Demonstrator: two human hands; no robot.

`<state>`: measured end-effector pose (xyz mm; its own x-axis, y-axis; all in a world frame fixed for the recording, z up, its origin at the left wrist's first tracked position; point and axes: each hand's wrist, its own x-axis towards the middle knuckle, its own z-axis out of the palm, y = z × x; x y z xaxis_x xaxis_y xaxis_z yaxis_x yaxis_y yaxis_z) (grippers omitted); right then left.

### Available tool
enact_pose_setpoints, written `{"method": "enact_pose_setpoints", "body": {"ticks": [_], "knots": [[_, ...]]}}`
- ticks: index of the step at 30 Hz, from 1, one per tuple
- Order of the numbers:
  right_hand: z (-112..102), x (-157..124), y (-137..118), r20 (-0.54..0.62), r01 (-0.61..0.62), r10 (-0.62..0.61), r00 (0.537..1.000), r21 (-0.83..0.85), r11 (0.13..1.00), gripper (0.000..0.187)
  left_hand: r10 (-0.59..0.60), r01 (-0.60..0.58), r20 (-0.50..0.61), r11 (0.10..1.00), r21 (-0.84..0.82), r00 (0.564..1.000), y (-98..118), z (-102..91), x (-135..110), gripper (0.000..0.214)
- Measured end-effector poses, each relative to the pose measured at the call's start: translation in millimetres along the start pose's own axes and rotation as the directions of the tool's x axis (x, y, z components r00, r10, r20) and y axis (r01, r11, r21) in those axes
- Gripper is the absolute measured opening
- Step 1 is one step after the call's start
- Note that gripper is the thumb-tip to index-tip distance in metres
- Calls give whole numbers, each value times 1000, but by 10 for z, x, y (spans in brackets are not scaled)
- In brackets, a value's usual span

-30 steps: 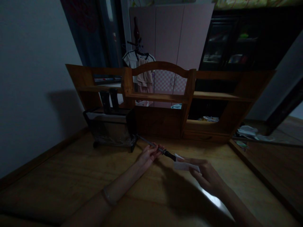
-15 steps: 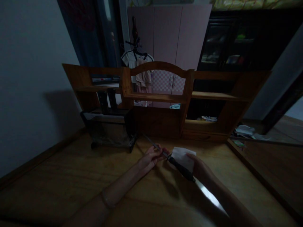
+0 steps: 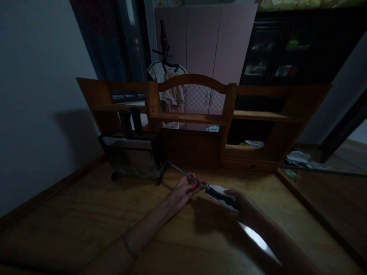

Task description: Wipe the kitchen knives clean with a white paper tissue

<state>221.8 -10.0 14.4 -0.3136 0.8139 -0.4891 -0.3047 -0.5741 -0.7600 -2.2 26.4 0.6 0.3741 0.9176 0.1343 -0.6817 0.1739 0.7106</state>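
Observation:
My left hand [image 3: 183, 189] is closed in a pinch on the thin metal rod [image 3: 181, 172] of a long tool that points up-left toward the rack. My right hand [image 3: 243, 206] is wrapped round the tool's black handle [image 3: 222, 194] with a white tissue [image 3: 218, 189] folded between fingers and handle. Both hands hover low over the wooden desk [image 3: 100, 214], near its middle. The room is dim.
A black wire rack [image 3: 133, 154] stands at the back left of the desk, holding two dark handles. Behind runs a wooden shelf unit [image 3: 226, 114] with small items. The wall lies left; papers [image 3: 299, 157] lie at the right edge.
The right hand brought the tissue from beside the handle onto it and now grips it there. The tool tilted and swung slightly; the left hand stayed pinched on the rod.

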Motion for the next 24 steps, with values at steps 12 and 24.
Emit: {"method": "enact_pose_setpoints", "body": {"ticks": [12, 24], "knots": [[53, -149, -73, -71, 70, -101, 992, -355, 932, 44, 12, -12, -16, 1000, 4, 1000, 26, 73, -19, 26], [-156, -165, -202, -224, 198, -393, 892, -588, 785, 43, 74, -76, -55, 996, -41, 996, 85, -82, 37, 26]]}}
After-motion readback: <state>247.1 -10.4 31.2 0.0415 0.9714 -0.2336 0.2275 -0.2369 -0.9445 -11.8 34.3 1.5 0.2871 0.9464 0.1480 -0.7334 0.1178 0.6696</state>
